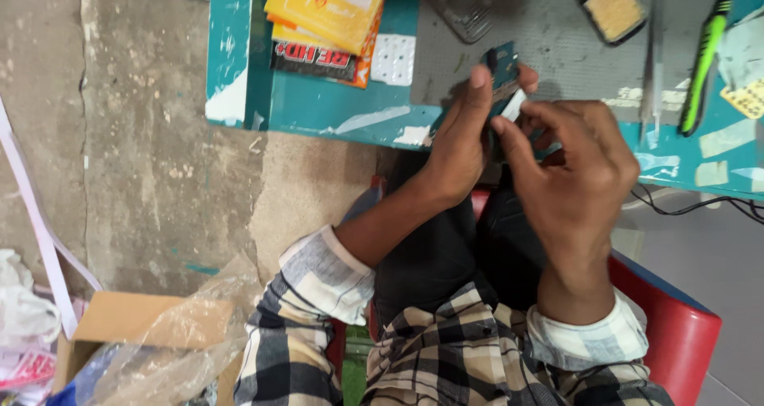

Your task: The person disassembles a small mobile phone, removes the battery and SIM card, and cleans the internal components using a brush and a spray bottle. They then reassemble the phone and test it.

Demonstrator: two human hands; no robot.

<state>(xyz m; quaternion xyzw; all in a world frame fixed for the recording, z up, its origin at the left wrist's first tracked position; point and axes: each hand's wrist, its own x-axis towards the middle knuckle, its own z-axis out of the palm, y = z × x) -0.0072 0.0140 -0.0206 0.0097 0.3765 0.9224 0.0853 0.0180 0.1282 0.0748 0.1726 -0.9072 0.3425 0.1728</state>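
Hands meet just past the near edge of the teal workbench (318, 107), and we judge the step in hand to be peeling or fitting a small white strip (514, 105) on a dark teal circuit board (501, 68). Our left hand (461, 139) grasps the board from the left, thumb up along its edge and fingers behind it, holding it upright over our lap. Our right hand (577, 167) pinches the strip between thumb and forefinger, right at the board's lower right edge, touching it. As we read it, the next move calls for a steady left grip and a fine, slow pull or press from the right fingertips, since the strip is small and the hand is blurred. Farther off on the bench lie yellow packets (330, 4), a white blister sheet (394, 58), tweezers (654, 48), a green-handled brush (704, 52) and a small black-framed brush (613, 8). A red chair (676, 326) sits under us.
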